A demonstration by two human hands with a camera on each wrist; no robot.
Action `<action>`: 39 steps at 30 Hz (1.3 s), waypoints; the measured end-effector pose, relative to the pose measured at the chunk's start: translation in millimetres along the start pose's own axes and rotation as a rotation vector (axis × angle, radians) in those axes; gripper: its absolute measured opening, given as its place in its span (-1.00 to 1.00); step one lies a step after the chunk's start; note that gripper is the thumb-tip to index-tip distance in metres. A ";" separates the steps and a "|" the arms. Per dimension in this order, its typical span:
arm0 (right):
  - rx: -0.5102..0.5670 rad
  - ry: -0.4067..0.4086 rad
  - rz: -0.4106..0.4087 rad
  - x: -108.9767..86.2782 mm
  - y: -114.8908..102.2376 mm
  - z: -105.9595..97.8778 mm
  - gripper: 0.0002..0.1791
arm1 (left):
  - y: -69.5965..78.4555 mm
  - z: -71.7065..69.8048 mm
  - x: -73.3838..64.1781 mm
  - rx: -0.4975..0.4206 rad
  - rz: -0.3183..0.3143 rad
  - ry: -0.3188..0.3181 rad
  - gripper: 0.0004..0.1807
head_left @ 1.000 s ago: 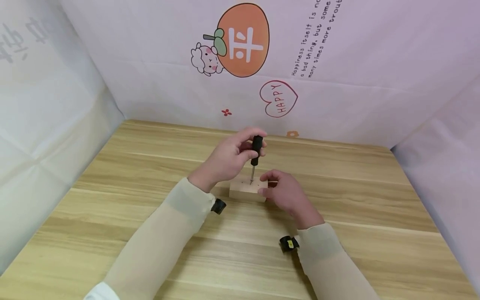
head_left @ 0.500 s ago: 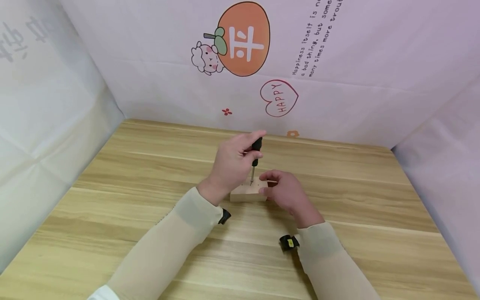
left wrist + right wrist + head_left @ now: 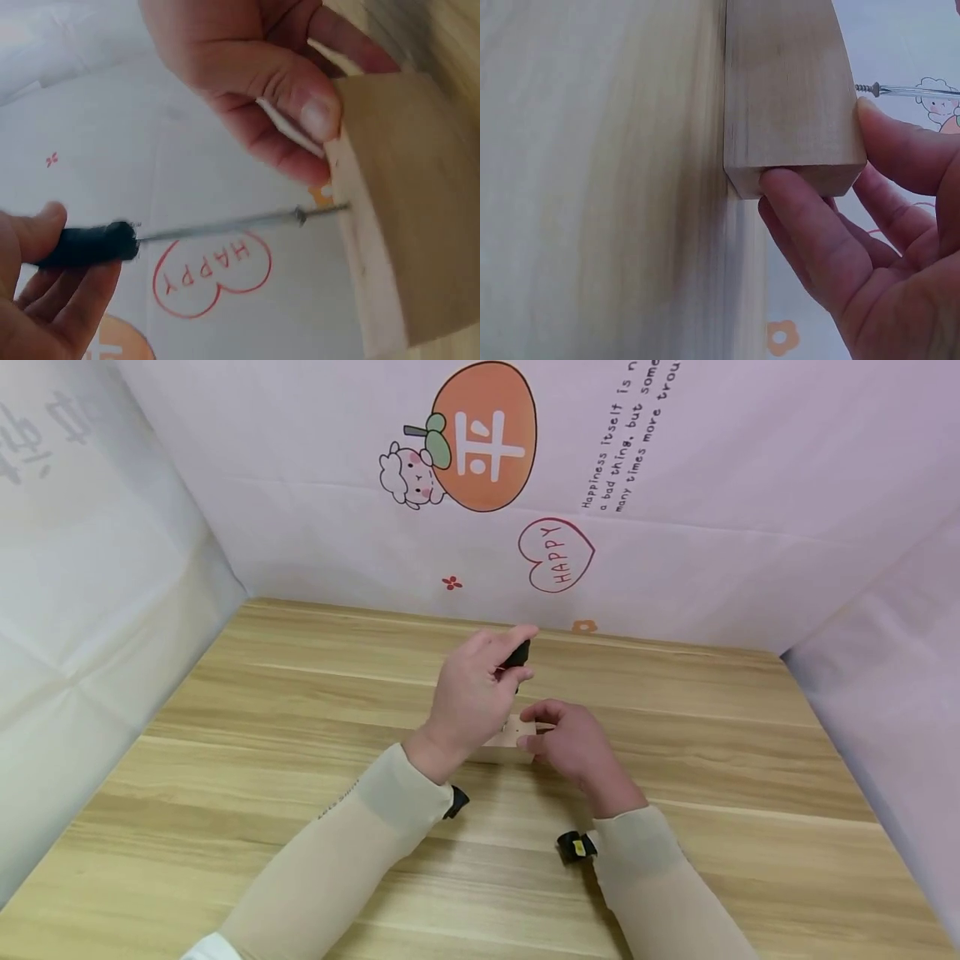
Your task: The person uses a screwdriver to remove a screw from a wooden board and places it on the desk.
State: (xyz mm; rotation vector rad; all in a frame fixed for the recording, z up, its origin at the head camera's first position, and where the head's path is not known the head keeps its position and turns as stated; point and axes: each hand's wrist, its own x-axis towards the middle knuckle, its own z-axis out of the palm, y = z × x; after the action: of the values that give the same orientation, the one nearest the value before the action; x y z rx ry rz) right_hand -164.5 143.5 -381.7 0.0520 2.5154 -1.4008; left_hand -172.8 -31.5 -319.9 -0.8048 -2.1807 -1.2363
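Observation:
My left hand grips the black handle of a screwdriver between thumb and fingers. The shaft runs to the head of a screw, whose threaded end stands partly sunk in a pale wooden block. In the right wrist view the block lies on the table. My right hand holds the block's right end, with the thumb on the screw-side face and fingers at the end face. Small dark holes show beside the screw. In the head view the left hand hides the shaft and part of the block.
The wood-grain table spreads around the block. A white printed cloth hangs behind the table's back edge, with more cloth at both sides. Black wrist cameras sit under both sleeves.
My left hand has turned and shifted slightly right and toward me around the screwdriver handle, covering more of the tool and block. The right hand stays in place on the block.

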 end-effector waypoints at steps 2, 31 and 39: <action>0.011 0.001 0.001 0.5 0.5 0.5 -0.67 | -1.7 -4.5 5.0 -0.031 -0.041 -0.093 -0.59; -0.032 -0.012 -0.013 1.1 4.6 -0.9 -0.65 | -1.7 -10.9 2.0 -0.202 -0.167 -0.134 -0.48; -0.022 -0.003 -0.005 -3.6 2.1 -0.2 -0.67 | 3.4 -7.5 0.7 -0.074 -0.153 -0.114 -0.49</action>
State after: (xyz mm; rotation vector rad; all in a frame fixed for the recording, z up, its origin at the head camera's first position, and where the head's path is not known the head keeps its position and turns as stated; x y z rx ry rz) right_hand -160.7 145.1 -382.4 0.0396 2.5290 -1.3741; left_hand -169.9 -36.5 -314.1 -0.7660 -2.3369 -1.3842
